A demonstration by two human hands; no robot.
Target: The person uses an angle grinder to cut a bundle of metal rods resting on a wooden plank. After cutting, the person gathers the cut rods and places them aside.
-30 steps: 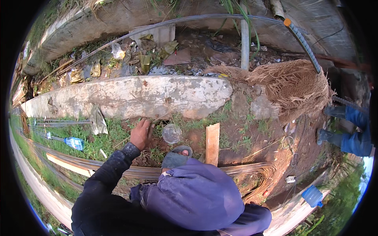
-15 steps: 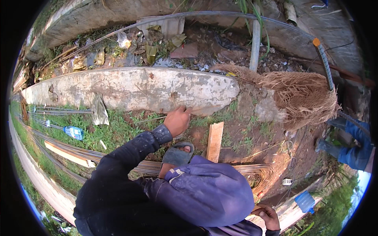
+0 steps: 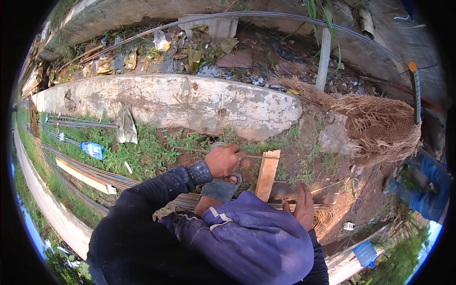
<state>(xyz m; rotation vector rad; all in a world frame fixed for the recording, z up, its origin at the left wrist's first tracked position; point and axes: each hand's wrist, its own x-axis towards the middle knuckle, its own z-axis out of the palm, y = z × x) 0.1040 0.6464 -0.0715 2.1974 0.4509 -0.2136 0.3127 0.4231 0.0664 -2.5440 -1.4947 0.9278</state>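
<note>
My left hand point(image 3: 223, 160) is closed around a thin metal rod point(image 3: 190, 149), low over the grass. The rod runs out on both sides of the fist, and its right end reaches the top of a short wooden plank point(image 3: 267, 175). To the right of that plank, my right hand point(image 3: 304, 207) is held with fingers stretched out and nothing visible in it. A foot in a dark sandal point(image 3: 221, 188) shows just below my left hand. Purple cloth point(image 3: 256, 237) hides much of the ground in front of me and part of my right arm.
Long bundled metal rods point(image 3: 133, 183) lie along the ground, coiling at the right. A weathered concrete slab point(image 3: 166, 102) stands beyond my hands. Brown netting point(image 3: 380, 126) covers something at the right, near another person's blue-clad legs point(image 3: 422, 185). A plastic bottle point(image 3: 92, 150) lies at left.
My right hand has come up from the lower right, where its fingers were curled, to beside the plank. My left hand has moved nearer with the rod, whose right end now meets the plank.
</note>
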